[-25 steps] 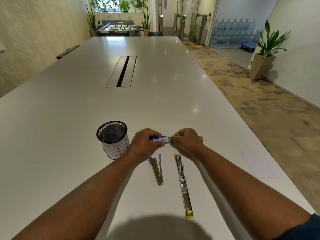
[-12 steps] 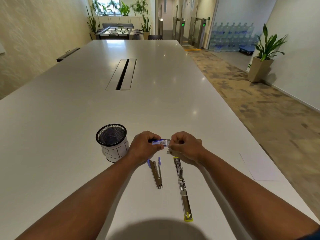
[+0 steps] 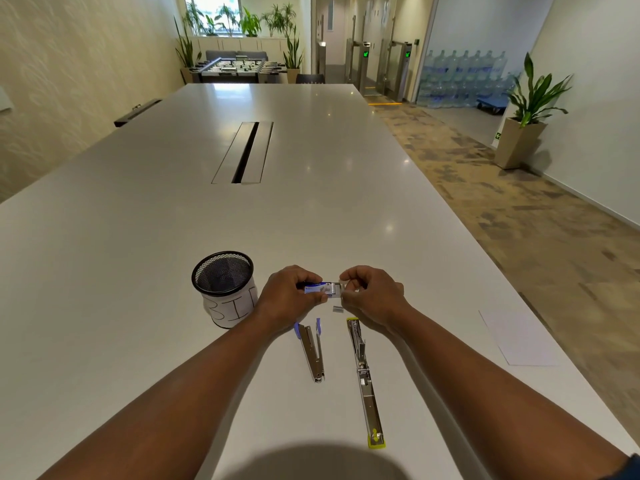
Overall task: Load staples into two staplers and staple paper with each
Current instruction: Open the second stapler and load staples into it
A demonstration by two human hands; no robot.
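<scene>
Blue and white, the small staple box (image 3: pixel 317 288) is half buried under the left hand (image 3: pixel 289 299), whose curled fingers and thumb grip it above the white worktop (image 3: pixel 138 237). Its open end faces the right hand (image 3: pixel 374 296), whose fingertips pinch at a silvery strip of staples (image 3: pixel 335 289) there; how much strip is out is hard to make out. A tiny loose clump of staples (image 3: pixel 337 309) lies on the worktop just below the hands. Nearer the person lie two opened staplers side by side: a short blue-tipped stapler (image 3: pixel 311 351) on the left, its far end partly behind the left wrist, and a long yellow-tipped stapler (image 3: pixel 365 382). A mesh bin (image 3: pixel 225 289) stands left; a paper sheet (image 3: pixel 516 337) lies by the right edge.
</scene>
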